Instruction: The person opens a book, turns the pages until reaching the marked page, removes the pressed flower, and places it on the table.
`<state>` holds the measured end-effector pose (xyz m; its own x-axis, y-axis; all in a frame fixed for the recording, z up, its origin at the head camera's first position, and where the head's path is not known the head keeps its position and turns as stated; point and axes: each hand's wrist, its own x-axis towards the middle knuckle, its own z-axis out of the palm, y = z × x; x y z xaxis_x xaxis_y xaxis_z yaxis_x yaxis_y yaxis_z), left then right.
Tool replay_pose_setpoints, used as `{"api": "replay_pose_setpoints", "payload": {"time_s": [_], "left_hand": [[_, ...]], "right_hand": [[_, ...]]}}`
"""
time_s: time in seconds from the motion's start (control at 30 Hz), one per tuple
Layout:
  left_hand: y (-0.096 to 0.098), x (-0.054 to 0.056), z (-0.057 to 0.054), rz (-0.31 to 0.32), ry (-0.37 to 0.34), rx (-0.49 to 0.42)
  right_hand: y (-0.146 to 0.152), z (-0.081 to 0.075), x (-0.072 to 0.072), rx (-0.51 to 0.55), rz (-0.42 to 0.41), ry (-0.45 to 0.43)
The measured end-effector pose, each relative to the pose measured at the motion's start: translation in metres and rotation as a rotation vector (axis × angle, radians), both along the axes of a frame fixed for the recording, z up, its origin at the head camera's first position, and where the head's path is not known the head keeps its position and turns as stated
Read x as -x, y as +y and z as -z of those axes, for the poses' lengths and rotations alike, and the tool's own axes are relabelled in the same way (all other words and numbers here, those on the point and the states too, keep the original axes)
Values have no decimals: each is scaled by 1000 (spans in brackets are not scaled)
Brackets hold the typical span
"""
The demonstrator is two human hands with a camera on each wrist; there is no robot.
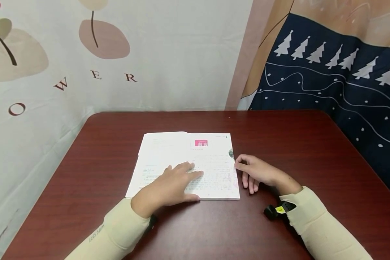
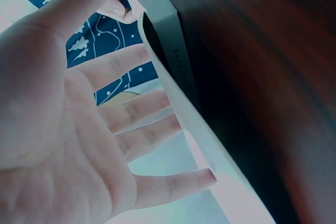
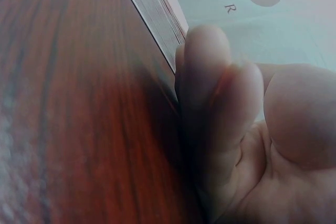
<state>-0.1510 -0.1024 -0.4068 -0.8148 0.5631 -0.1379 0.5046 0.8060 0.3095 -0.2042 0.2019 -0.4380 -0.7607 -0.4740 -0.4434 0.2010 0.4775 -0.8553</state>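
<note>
An open book (image 1: pixel 211 180) with white printed pages and a small pink block near its top lies on the table. My left hand (image 1: pixel 170 184) rests across the middle of the spread, fingers straight and spaced apart. In the left wrist view, the fingertips of that left hand (image 2: pixel 100 124) touch the paper, and the book's spine (image 2: pixel 176 51) shows under the lifted covers. At the book's right edge, my right hand (image 1: pixel 258 171) pinches the page edge between thumb and bent forefinger. Its other fingers hang loosely curled beside the book. The right wrist view shows its fingers (image 3: pixel 207 61) close against the page block (image 3: pixel 155 11).
The dark red-brown wooden table (image 1: pixel 84 162) has rounded far corners. A pale printed cloth (image 1: pixel 182 54) hangs behind it, and a dark blue cloth (image 1: pixel 312 79) with white trees hangs at the right. A black strap (image 1: pixel 286 207) circles the right wrist.
</note>
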Motion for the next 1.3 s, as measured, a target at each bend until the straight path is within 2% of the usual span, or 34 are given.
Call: {"api": "replay_pose_setpoints", "payload": {"time_s": [0.5,0.97,1.17,1.3], "left_hand": [[1,-4,0,9,9,39],[-1,-1,-5,18,12,52],[-2,0,-6,-2,8,67],[-3,2,-8,10,-2,56]], "right_hand": [[-1,1,-3,14,18,-9],[-1,-1,-3,27,50,-29],[-1,-1,-1,36,36,-20],[0,-1,-1,51,38,-38]]}}
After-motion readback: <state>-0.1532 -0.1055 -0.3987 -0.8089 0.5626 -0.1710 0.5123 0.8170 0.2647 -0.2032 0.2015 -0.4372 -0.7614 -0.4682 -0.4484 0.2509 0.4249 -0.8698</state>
